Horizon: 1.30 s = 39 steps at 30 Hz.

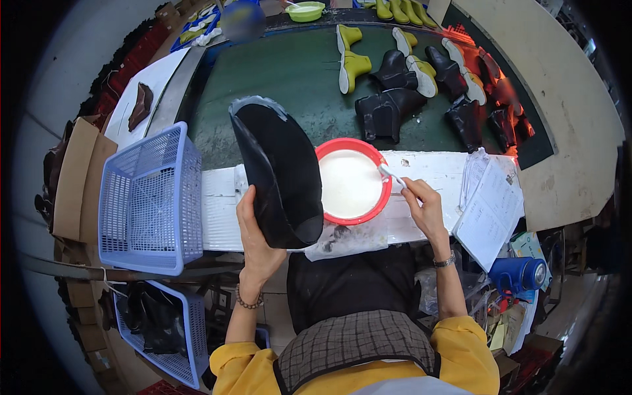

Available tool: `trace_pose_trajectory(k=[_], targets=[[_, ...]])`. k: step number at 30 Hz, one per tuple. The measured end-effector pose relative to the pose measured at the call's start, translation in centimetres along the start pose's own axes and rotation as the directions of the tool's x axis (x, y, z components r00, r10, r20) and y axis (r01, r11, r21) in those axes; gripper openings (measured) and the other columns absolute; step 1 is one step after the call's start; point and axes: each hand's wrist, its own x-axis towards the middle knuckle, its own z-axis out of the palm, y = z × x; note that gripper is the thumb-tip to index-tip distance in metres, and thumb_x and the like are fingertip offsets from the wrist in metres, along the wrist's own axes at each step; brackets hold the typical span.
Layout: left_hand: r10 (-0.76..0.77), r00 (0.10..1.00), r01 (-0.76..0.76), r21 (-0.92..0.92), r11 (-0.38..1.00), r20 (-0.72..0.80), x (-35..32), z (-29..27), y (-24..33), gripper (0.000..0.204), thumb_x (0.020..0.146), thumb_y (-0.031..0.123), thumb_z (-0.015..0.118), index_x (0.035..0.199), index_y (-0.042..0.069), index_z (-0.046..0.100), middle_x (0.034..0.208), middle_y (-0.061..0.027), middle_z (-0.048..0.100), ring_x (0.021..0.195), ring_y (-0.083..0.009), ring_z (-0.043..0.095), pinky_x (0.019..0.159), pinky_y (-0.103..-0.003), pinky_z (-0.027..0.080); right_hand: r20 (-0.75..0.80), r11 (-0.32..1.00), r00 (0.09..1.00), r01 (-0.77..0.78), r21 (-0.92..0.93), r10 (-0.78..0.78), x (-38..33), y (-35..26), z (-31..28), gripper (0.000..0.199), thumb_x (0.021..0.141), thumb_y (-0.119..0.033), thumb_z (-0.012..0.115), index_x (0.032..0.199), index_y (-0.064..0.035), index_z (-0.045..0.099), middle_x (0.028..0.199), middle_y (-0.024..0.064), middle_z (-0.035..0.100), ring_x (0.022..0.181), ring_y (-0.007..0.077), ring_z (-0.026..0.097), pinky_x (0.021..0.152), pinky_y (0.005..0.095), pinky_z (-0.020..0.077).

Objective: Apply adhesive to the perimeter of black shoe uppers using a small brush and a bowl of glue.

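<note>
A green table [263, 72] fills the far side, with black boots [388, 112] and yellow boots [355, 69] on its right half; along its near side runs a white bench [220, 217]. A blue basket [182, 197] stands at the left, then comes a black boot piece [280, 164], upright above the bench, its upper rim smeared with whitish paste [263, 104]. The left hand [258, 234] grips its lower end, thumb on the left side, the other fingers mostly hidden. A red bowl [352, 143] of white liquid [349, 184] sits just right of it, and the right hand [424, 205] pinches a small white brush [397, 178] at the bowl's right rim. An overloaded brush could drip on the bench or the nearby papers [490, 207]; a swing of the boot piece could knock the bowl, whose left rim it hides, though I cannot tell whether they touch. A loose grip could let wet paste smear the sleeve. The bowl sits near the bench's near edge, the basket limits leftward movement, and the most open room lies over the table's left half.
</note>
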Motion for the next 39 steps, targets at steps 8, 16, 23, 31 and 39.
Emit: trace_pose_trajectory(k=[8,16,23,31,39], targets=[[0.092,0.957,-0.101,0.018,0.995,0.277,-1.2,-0.4,1.1,0.109,0.07,-0.006,0.081,0.16,0.0,0.02,0.155,-0.0207,0.034,0.144,-0.0353,0.039,0.119,-0.04,0.033,-0.039,0.954,0.976,0.216,0.21,-0.212,3.0,-9.6,-0.6,0.019,0.093,-0.002,0.072,0.111,0.0015,0.076,0.083,0.0077,0.065,0.066,0.0122,0.057,0.057,0.0271,0.0431],[0.073,0.961,-0.02,-0.197,0.98,0.266,-1.9,0.1,0.6,0.123,0.065,0.0,0.091,0.16,0.003,0.014,0.157,-0.0199,0.032,0.145,-0.0359,0.038,0.121,-0.042,0.031,-0.164,0.906,0.938,0.339,0.252,-0.306,6.8,-8.8,0.2,0.017,0.09,-0.003,0.077,0.107,0.0006,0.078,0.09,0.0079,0.071,0.071,0.0112,0.063,0.059,0.0249,0.0471],[0.004,0.996,0.011,-0.175,0.984,0.084,1.0,1.0,2.1,0.111,0.068,-0.004,0.084,0.16,0.001,0.021,0.158,-0.0204,0.034,0.146,-0.0366,0.038,0.122,-0.04,0.03,-0.067,0.904,0.951,0.309,0.295,-0.303,3.6,-9.0,1.0,0.02,0.086,0.001,0.079,0.106,-0.0029,0.08,0.093,0.0076,0.073,0.079,0.0138,0.068,0.065,0.0258,0.0519],[0.078,0.991,-0.09,-0.115,0.989,-0.106,2.3,1.7,1.2,0.111,0.071,-0.005,0.083,0.161,0.002,0.019,0.159,-0.0206,0.032,0.146,-0.0356,0.039,0.121,-0.041,0.031,-0.056,0.876,0.9,0.435,0.207,-0.433,2.5,-9.4,1.4,0.025,0.081,-0.001,0.082,0.106,-0.0045,0.08,0.092,0.0074,0.073,0.08,0.0173,0.069,0.067,0.0285,0.0543],[0.345,0.893,-0.317,0.139,0.938,-0.29,4.0,1.9,-0.2,0.104,0.076,0.001,0.085,0.159,0.006,0.023,0.154,-0.0239,0.034,0.138,-0.0396,0.044,0.114,-0.045,0.038,0.056,0.888,0.896,0.426,0.173,-0.441,0.7,-11.9,0.3,0.026,0.08,-0.002,0.083,0.106,-0.0046,0.081,0.091,0.0073,0.074,0.079,0.0166,0.068,0.065,0.0281,0.0523]])
